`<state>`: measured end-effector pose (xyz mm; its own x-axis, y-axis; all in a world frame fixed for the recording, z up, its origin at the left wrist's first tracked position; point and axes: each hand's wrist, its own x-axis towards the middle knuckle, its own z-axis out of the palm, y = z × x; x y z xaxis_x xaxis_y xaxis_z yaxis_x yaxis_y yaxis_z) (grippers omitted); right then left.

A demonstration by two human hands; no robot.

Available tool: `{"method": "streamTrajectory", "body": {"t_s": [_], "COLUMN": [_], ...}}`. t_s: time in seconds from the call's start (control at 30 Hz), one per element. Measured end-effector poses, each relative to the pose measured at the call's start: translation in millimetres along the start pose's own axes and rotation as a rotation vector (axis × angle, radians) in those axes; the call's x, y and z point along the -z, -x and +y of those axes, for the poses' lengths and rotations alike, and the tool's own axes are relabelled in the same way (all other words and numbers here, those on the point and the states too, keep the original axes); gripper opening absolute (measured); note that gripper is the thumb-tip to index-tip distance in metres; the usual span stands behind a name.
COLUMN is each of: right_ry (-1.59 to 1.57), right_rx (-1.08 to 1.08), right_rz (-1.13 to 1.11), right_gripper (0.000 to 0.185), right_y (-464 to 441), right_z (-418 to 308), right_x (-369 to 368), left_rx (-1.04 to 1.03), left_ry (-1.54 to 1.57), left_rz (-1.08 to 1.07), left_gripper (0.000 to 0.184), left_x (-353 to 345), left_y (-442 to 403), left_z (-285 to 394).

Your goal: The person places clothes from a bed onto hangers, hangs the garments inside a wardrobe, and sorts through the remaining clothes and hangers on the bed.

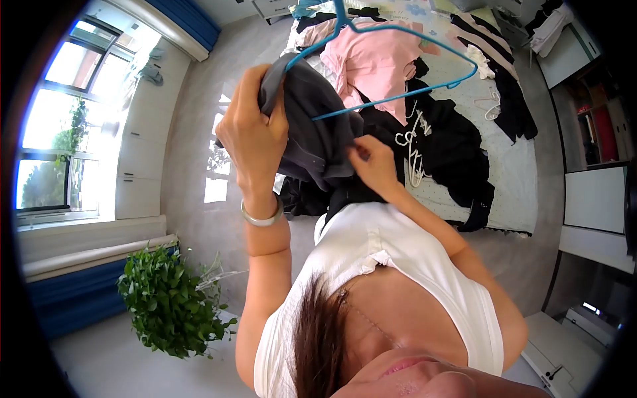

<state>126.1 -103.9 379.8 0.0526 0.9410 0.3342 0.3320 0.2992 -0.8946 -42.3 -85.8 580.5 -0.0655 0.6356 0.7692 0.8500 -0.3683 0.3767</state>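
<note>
My left hand (255, 129), with a pale bangle on the wrist, is closed on the upper edge of a dark grey garment (312, 106). One end of a blue clothes hanger (424, 36) sits inside the cloth by these fingers, while its other end sticks out bare to the right. My right hand (373, 164) is closed in a pinch at the garment's lower right edge. The grey cloth hangs in folds between both hands. What kind of garment it is, I cannot tell.
Beyond my hands is a bed (517, 179) with a pink garment (371, 56), black clothes (451, 146) and white hangers (415, 149). A leafy plant (166, 298) stands at lower left, near the window (60, 132). Cabinets (594, 199) line the right side.
</note>
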Motion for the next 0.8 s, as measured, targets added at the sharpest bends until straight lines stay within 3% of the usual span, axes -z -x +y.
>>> {"method": "streamTrajectory", "body": {"t_s": [0.03, 0.1, 0.17, 0.23, 0.37, 0.43, 0.5, 0.57, 0.6, 0.7, 0.8], "right_ry": [0.035, -0.102, -0.615, -0.785, -0.538, -0.343, -0.236, -0.133, -0.098, -0.018, 0.293], "right_rx": [-0.01, -0.311, -0.503, -0.468, -0.473, -0.334, -0.322, -0.308, -0.25, -0.171, -0.071], "right_rz": [0.069, 0.033, 0.133, 0.025, -0.071, -0.072, -0.07, -0.074, -0.05, 0.015, 0.309], "right_gripper": [0.019, 0.013, 0.011, 0.01, 0.013, 0.015, 0.015, 0.016, 0.016, 0.02, 0.023], "right_y": [-4, -21, -38, -56, -85, -91, -95, -96, -97, -90, -65], "right_z": [15, 37, 38, 55, 11, -4, -23, -32, -34, -50, -57], "right_x": [4, 40, 81, 122, 161, 167, 173, 176, 178, 167, 135], "left_rx": [0.005, 0.038, 0.043, 0.039, 0.032, 0.009, 0.022, -0.151, -0.22, -0.196, -0.092], "left_ry": [0.001, 0.04, 0.122, 0.173, 0.187, 0.143, 0.136, -0.052, -0.126, -0.205, -0.27], "left_rz": [-0.004, -0.028, -0.224, -0.293, -0.317, -0.215, -0.183, -0.235, -0.267, -0.199, -0.076], "left_gripper": [0.017, 0.017, 0.018, 0.019, 0.018, 0.019, 0.028, 0.04, 0.049, 0.049, 0.047], "left_x": [0, 3, 4, -4, -26, -31, -33, -28, -30, -44, -65], "left_y": [6, 20, 37, 56, 78, 81, 81, 74, 73, 77, 86], "left_z": [-2, -16, -37, -49, -72, -79, -83, -79, -75, -75, -70]}}
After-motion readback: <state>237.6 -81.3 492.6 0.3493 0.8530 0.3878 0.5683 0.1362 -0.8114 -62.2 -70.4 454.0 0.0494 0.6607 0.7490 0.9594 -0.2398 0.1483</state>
